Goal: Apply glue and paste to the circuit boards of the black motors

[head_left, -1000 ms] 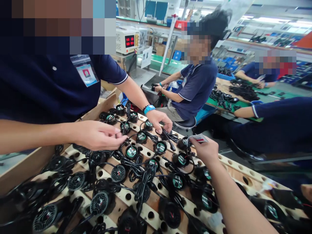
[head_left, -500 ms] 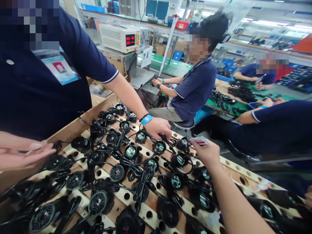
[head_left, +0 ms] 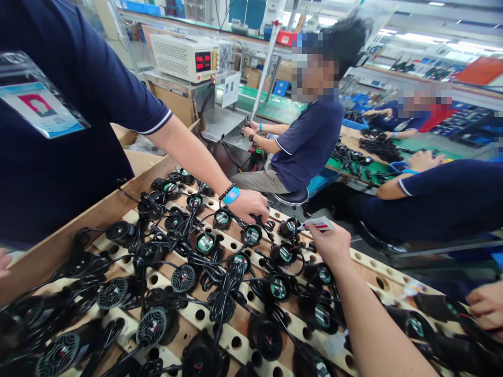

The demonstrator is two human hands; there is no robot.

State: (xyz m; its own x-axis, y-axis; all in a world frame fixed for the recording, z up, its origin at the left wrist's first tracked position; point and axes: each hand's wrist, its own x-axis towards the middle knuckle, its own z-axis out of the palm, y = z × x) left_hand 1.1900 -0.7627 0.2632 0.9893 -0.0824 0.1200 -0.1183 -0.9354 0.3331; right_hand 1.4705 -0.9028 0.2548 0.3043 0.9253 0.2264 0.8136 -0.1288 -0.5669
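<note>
My right hand (head_left: 330, 242) pinches a small white paper label (head_left: 320, 224) with a red stripe. The label's left end is close to a black round housing (head_left: 288, 228) on the wooden board; whether they touch I cannot tell. Several such housings show green circuit boards (head_left: 205, 242); others have patterned grilles (head_left: 184, 277), and black cables (head_left: 228, 283) lie coiled among them. At the left edge a blurred bit of fingers (head_left: 3, 263) shows; if it is my left hand, its state is hidden. A co-worker's hand (head_left: 247, 204) with a blue wristband grips a black cable.
The pale board (head_left: 184, 314) is drilled with round holes, with a wooden side wall (head_left: 98, 212) at left. A co-worker stands close at left. Another sits beyond the board, near a power supply (head_left: 183, 57). A further person's hand (head_left: 487, 309) is at the right edge.
The hand at the left edge, earlier stretched out beside a cable, has mostly left the picture. My right hand still holds the label. My view has shifted slightly right.
</note>
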